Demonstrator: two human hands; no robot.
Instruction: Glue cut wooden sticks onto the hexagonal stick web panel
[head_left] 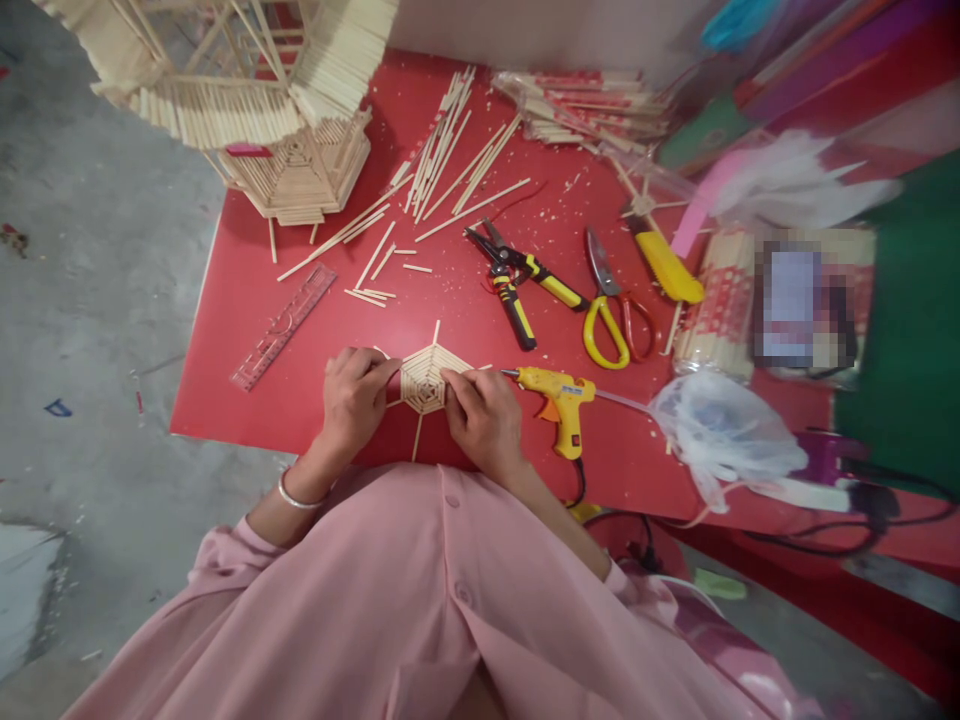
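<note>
A web-like hexagonal panel of thin wooden sticks (427, 385) lies at the near edge of the red table, a few longer sticks jutting out from it. My left hand (354, 395) grips its left side between thumb and fingers. On the opposite side my right hand (484, 415) is closed, its thumb and forefinger pressed on the panel's right part. Just right of that hand rests a yellow hot glue gun (559, 395), nozzle toward my fingers. A clear ruler (283, 328) lies to the upper left, with short cut sticks (371, 297) nearby.
Beyond my hands are black-and-yellow cutters (517, 280), scissors (611, 305) and a yellow utility knife (664, 260). Loose sticks (442, 150) lie farther back. A stick-built pavilion model (300, 170) stands at the back left. Bagged stick bundles (716, 300) and a clear plastic bag (724, 430) occupy the right.
</note>
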